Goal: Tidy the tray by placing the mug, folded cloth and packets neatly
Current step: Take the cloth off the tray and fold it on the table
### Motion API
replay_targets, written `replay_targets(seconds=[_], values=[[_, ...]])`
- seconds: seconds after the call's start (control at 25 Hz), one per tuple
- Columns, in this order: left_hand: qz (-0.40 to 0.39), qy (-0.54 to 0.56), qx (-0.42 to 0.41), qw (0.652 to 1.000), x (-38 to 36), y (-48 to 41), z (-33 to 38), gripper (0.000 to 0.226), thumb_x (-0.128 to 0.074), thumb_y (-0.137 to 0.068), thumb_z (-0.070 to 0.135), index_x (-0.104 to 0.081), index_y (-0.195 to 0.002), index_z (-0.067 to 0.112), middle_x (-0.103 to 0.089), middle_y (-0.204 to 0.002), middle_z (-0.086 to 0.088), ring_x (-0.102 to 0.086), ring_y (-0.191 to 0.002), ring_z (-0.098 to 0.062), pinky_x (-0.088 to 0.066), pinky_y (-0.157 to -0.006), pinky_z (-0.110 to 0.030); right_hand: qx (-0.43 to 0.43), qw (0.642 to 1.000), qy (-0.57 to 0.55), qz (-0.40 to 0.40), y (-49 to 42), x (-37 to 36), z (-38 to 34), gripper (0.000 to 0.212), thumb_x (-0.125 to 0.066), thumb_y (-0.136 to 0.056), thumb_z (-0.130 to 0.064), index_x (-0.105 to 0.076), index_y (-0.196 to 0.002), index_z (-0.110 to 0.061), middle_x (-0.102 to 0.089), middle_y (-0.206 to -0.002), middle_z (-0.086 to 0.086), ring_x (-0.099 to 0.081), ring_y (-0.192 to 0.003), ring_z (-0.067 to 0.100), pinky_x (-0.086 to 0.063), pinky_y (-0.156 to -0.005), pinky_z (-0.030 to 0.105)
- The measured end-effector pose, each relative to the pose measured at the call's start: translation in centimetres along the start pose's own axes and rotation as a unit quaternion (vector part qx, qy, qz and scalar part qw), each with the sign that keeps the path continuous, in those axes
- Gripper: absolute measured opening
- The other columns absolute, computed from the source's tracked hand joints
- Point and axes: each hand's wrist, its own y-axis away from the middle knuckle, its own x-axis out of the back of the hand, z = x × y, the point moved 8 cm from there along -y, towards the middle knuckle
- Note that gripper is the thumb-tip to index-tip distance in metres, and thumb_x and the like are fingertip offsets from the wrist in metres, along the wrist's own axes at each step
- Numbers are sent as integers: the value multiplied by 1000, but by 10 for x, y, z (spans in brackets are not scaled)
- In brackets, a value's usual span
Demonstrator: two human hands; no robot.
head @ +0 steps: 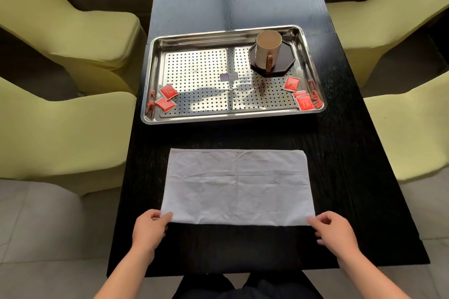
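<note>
The cloth lies flat on the table, long side running left to right, near the tray. The left hand and right hand each pinch a near corner, so the fold probably goes away from the person.

This looks like a café or tea-room seating area. A long black wooden table stands between pale green upholstered chairs set in facing pairs, on a light tiled floor. A steel serving tray with a perforated drain insert sits on the table.
</note>
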Motion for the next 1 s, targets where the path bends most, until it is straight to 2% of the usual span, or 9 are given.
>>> replay_targets(seconds=[0.12, 0.24, 0.44, 0.52, 0.64, 0.72, 0.8, 0.92, 1.0], values=[[-1, 112, 36, 993, 4, 4, -8, 11, -70, -89, 12, -69, -91, 1, -72, -93, -20, -72, -86, -32, -58, -70, -41, -12, 997, -77, 11, -1, 7, -3, 15, -73, -88, -11, -66, -78, -2, -72, -79, 17, -75, -68, 25, -63, -75, 47], [12, 167, 77, 983, 3, 18, -25, 10, -70, -88, 3, -66, -96, -2, -72, -92, -24, -72, -83, -37, -57, -65, -39, -12, 995, -93, 40, -2, 21, -5, 13, -75, -83, -4, -65, -76, -3, -72, -74, 14, -75, -61, 22, -62, -75, 48], [9, 193, 122, 974, -9, 43, -46, 24, -69, -87, -3, -60, -109, 2, -71, -95, -24, -73, -81, -37, -59, -65, -41, 4, 996, -16, 83, 1, 27, -7, 13, -75, -85, -11, -66, -76, -15, -72, -68, 4, -73, -60, 17, -61, -73, 48], [3, 177, 130, 976, -8, 47, -49, 21, -69, -88, 0, -62, -108, 1, -72, -93, -24, -74, -80, -37, -59, -65, -41, 23, 996, 14, 83, 0, 28, -11, 7, -72, -87, -16, -67, -82, -17, -71, -79, 2, -71, -70, 21, -60, -73, 47], [23, 154, 109, 982, -1, 52, -42, 15, -68, -90, 2, -66, -105, 2, -74, -90, -21, -74, -79, -34, -60, -68, -42, 139, 974, 141, 106, 5, 25, -40, 11, -66, -90, -21, -69, -100, -18, -65, -97, -2, -61, -90, 20, -52, -74, 38], [48, 122, 68, 989, 4, 55, -31, 12, -68, -89, 5, -70, -101, 6, -75, -85, -14, -75, -74, -27, -61, -69, -41, 187, 975, 105, 56, 12, 1, -68, 19, -63, -91, -18, -70, -109, -18, -68, -101, -4, -62, -92, 16, -51, -78, 36], [73, 83, 23, 994, 6, 64, -15, 8, -70, -87, 11, -73, -95, 13, -76, -74, -2, -75, -67, -18, -62, -70, -40, 205, 977, 30, -52, 20, -40, -104, 26, -61, -93, -13, -68, -117, -18, -71, -108, -4, -65, -97, 13, -54, -87, 38], [91, 52, -32, 994, 6, 81, 11, 6, -72, -86, 18, -73, -88, 24, -75, -67, 10, -73, -64, -10, -62, -71, -39, 185, 958, -68, -208, 31, -108, -159, 43, -56, -95, -11, -57, -137, -18, -65, -129, -4, -61, -117, 14, -50, -103, 40], [95, 43, -55, 993, 7, 89, 25, 8, -72, -87, 22, -72, -84, 30, -74, -67, 13, -73, -66, -8, -61, -73, -39, 156, 950, -94, -254, 34, -143, -187, 51, -53, -95, -11, -48, -145, -17, -56, -141, -4, -52, -130, 16, -43, -110, 39]])
